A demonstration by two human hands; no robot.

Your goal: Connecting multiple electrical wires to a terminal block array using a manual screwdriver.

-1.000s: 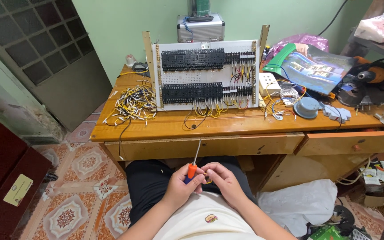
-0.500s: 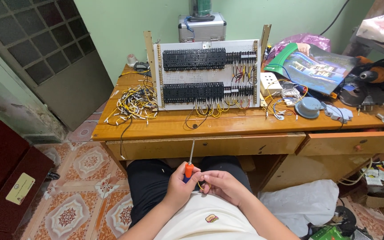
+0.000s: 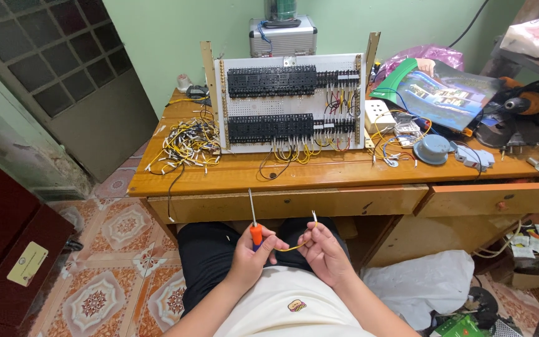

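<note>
Yellow wire point(image 3: 296, 242) — right hand point(image 3: 327, 253) pinching, left hand point(image 3: 252, 254) gripping screwdriver point(image 3: 254, 222)

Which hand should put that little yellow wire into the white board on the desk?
Probably the right hand. Its fingers already pinch the yellow wire, with one end poking up toward the board. The left hand is busy gripping the orange-handled screwdriver.

screwdriver point(image 3: 254, 223): handle mostly hidden in left hand point(image 3: 249, 258) | wire point(image 3: 299, 240): one end hidden behind right hand point(image 3: 325, 251) fingers | forearms: cut off by bottom edge | grinder point(image 3: 527, 106): cut off at right edge | board point(image 3: 290, 103) terminals: too small to tell
</note>
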